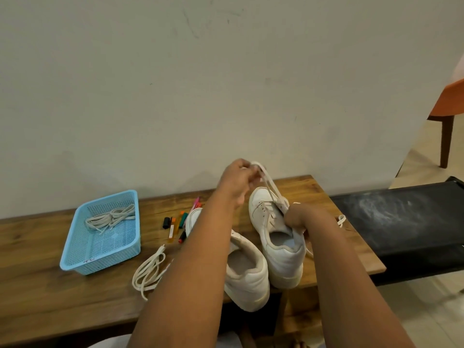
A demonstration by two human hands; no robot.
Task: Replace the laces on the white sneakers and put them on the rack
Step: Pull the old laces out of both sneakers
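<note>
Two white sneakers stand on the wooden bench (50,285), heels toward me. The right sneaker (278,247) has a white lace (272,188) running up from its eyelets. My left hand (238,178) pinches that lace above the toe and holds it taut. My right hand (296,218) grips the right sneaker at its tongue and collar. The left sneaker (247,275) lies partly under my left forearm. A loose white lace (149,271) is coiled on the bench to its left.
A light blue plastic basket (82,257) at the left holds more white laces (110,218). Several coloured markers (177,223) lie behind the sneakers. A black bench (401,222) adjoins on the right, an orange chair (449,101) beyond it. The wall runs close behind.
</note>
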